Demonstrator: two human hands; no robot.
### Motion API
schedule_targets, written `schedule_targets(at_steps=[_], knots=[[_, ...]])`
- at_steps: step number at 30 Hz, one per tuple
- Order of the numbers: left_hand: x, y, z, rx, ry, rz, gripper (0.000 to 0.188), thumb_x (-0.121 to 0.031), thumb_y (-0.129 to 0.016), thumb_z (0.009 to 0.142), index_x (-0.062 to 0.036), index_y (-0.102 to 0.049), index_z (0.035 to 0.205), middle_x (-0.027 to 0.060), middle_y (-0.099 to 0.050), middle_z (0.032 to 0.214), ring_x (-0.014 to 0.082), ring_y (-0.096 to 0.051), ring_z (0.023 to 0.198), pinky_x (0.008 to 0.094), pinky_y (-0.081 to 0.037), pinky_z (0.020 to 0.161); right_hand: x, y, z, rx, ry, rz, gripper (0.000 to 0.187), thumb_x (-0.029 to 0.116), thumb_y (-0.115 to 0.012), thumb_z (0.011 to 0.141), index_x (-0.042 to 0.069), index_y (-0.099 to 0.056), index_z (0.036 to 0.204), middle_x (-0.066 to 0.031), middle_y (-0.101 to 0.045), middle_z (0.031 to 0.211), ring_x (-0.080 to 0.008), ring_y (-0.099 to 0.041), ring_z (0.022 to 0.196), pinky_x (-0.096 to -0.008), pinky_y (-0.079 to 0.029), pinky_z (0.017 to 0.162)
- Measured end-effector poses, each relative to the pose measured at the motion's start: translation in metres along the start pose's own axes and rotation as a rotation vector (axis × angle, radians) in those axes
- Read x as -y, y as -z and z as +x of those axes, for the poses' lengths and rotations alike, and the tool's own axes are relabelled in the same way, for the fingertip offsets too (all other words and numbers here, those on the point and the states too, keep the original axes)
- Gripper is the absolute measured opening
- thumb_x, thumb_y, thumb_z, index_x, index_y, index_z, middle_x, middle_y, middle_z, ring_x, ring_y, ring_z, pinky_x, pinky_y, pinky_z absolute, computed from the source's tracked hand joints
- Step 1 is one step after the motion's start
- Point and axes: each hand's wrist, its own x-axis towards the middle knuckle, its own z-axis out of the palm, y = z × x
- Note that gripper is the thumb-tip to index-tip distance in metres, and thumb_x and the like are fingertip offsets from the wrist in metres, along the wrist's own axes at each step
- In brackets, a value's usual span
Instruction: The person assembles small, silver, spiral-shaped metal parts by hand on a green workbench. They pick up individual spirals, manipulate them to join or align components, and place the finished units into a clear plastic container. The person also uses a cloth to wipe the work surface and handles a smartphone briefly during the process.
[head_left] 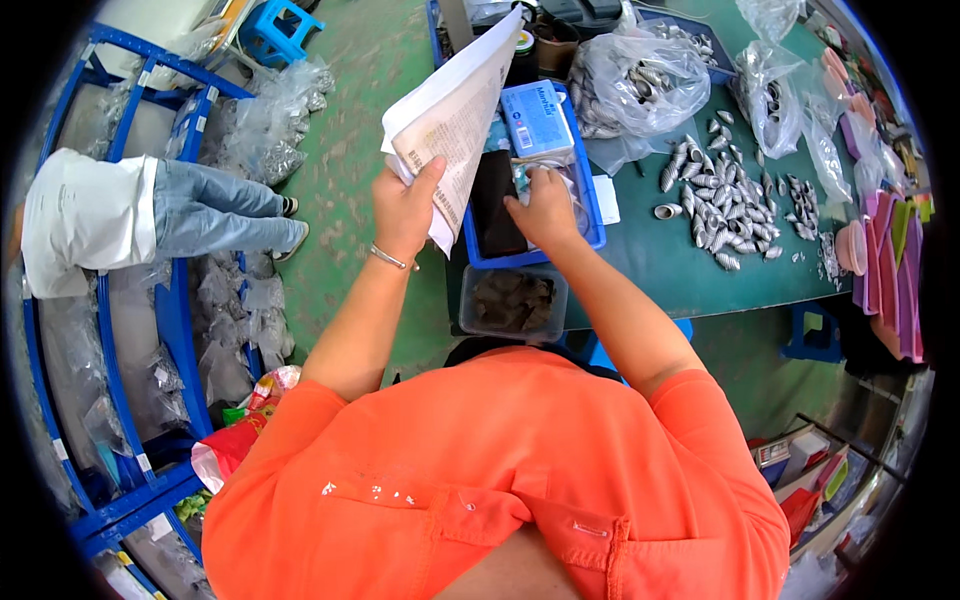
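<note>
My left hand (408, 208) is closed around a folded sheaf of printed paper (455, 125), raised to the left of a blue plastic bin (598, 238). Inside that bin, my right hand (548, 208) has its fingers bent down among the contents, and its fingertips are partly hidden. Just beyond them lies a blue-and-white box (538, 118). A black item (497, 205) fills the bin's left side, beside my right hand. In front of the bin stands a clear plastic tub (513, 303) with dark brown pieces in it.
Striped, shell-like grey pieces (720, 200) are spread over the green table (630, 285). Clear bags (640, 80) of similar pieces stand behind them. Pink and purple trays (895, 270) line the right edge. At left, a person (150, 215) bends by a blue shelf rack (170, 330). A blue stool (275, 32) stands beyond.
</note>
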Motion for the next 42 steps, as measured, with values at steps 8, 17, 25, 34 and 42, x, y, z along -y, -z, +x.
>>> schedule_targets(at_steps=[8,17,25,34,42], knots=[[-0.005,0.014,0.003,-0.01,-0.001,-0.152,0.032,-0.013,-0.068,0.085,0.0063,-0.059,0.11,0.0087,-0.066,0.101,0.0128,-0.061,0.089,0.0272,-0.048,0.077,0.005,-0.039,-0.04,0.001,-0.133,0.033,0.049,0.011,-0.069,0.074,-0.01,-0.046,0.111,-0.0292,-0.048,0.105,-0.0461,-0.048,0.099,-0.0488,-0.042,0.086],[0.003,0.025,0.007,0.077,0.121,-0.307,0.036,-0.005,-0.066,0.085,0.0058,-0.055,0.117,0.0111,-0.062,0.113,0.0167,-0.059,0.101,0.03,-0.047,0.086,0.008,-0.037,-0.04,-0.047,-0.172,-0.034,0.037,0.014,-0.059,0.083,-0.006,-0.053,0.114,-0.0233,-0.051,0.11,-0.0423,-0.051,0.103,-0.046,-0.043,0.087],[0.009,0.023,0.003,0.062,0.179,-0.477,0.031,-0.005,-0.067,0.085,0.0045,-0.058,0.113,0.0089,-0.064,0.108,0.0151,-0.061,0.095,0.0284,-0.048,0.083,0.01,-0.031,-0.035,0.001,-0.183,-0.103,0.033,0.016,-0.057,0.085,-0.002,-0.056,0.112,-0.0211,-0.054,0.11,-0.0414,-0.054,0.1,-0.0463,-0.046,0.084],[0.012,0.036,0.01,0.032,0.212,-0.472,0.035,0.001,-0.066,0.082,0.0033,-0.055,0.115,0.0097,-0.064,0.105,0.0187,-0.062,0.095,0.0314,-0.049,0.083,-0.005,-0.024,-0.033,0.039,-0.127,0.062,0.026,0.008,-0.053,0.086,-0.001,-0.061,0.108,-0.0211,-0.057,0.104,-0.041,-0.056,0.096,-0.0452,-0.046,0.082],[0.009,0.044,0.011,0.038,0.207,-0.532,0.038,0.003,-0.065,0.08,0.0011,-0.053,0.115,0.0108,-0.062,0.109,0.0203,-0.062,0.098,0.0332,-0.05,0.084,-0.004,-0.025,-0.034,0.06,-0.168,0.049,0.026,0.01,-0.049,0.089,0.001,-0.061,0.11,-0.0198,-0.057,0.108,-0.0396,-0.056,0.098,-0.0433,-0.046,0.084]])
